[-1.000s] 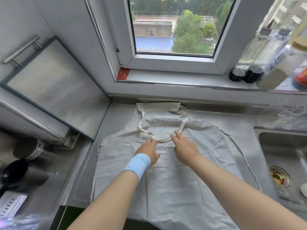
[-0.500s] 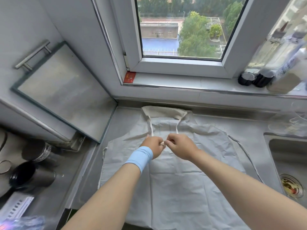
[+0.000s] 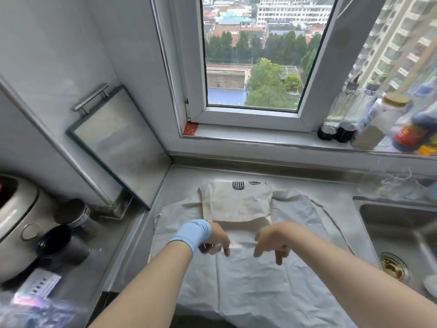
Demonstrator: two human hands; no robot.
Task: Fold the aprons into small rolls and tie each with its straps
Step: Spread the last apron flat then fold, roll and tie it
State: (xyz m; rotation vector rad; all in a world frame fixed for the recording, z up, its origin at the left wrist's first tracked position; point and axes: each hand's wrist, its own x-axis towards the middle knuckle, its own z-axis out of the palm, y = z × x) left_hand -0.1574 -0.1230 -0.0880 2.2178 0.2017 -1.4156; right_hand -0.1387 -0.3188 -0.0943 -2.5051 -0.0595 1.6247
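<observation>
Cream apron (image 3: pixel 248 282) lying flat on steel worktop (image 3: pixel 184 181) next to sink (image 3: pixel 390 223), bib (image 3: pixel 236 204) folded down over its body, left hand (image 3: pixel 216 237) fingers pinching blurred neck strap (image 3: pixel 238 245), right hand (image 3: pixel 274 240) hovering w/ fingers drooping, grip unclear.

The apron's (image 3: pixel 260 280) bib (image 3: pixel 236 202) now lies folded toward the near side, printed face up. The left hand (image 3: pixel 216 240) and right hand (image 3: pixel 272 240) have drawn nearer and apart, with the blurred neck strap (image 3: pixel 241 245) stretched between them.
</observation>
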